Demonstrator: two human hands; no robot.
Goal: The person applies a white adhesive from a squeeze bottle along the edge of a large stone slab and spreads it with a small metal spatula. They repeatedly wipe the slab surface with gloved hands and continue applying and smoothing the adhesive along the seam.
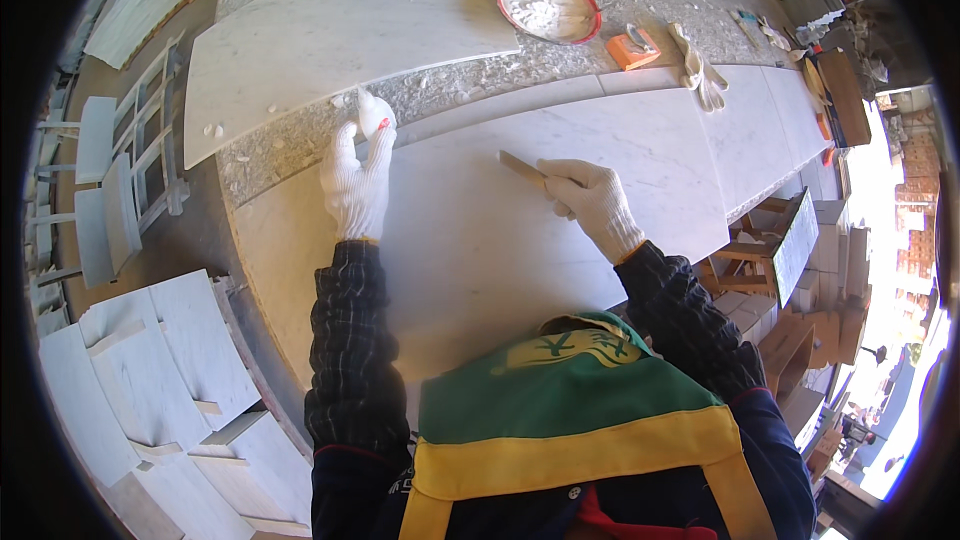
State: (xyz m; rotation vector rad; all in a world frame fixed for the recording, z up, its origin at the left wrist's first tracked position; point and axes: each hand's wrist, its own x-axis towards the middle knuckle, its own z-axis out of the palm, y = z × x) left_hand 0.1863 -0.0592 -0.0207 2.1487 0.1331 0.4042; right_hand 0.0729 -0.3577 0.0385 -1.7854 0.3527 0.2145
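In a white knit glove, my left hand (pixel 356 185) has its fingers around a small white squeeze bottle (pixel 372 112) with a narrow tip and a touch of red on it. It is over the far edge of a pale marble slab (pixel 560 210) that lies in front of me. My right hand (pixel 592 202), gloved the same way, grips a putty knife (pixel 521 169) by its handle. The blade points left and away, over the slab's surface. Whether the blade touches the stone I cannot tell.
Across the table lies another marble slab (pixel 340 30). A red-rimmed bowl (pixel 600 15) of white powder or paste holds a scraper. Right of it are an orange box (pixel 632 48) and a pair of work gloves (pixel 698 70). Stacked slabs (pixel 180 360) stand at left, wooden frames (pixel 755 250) at right.
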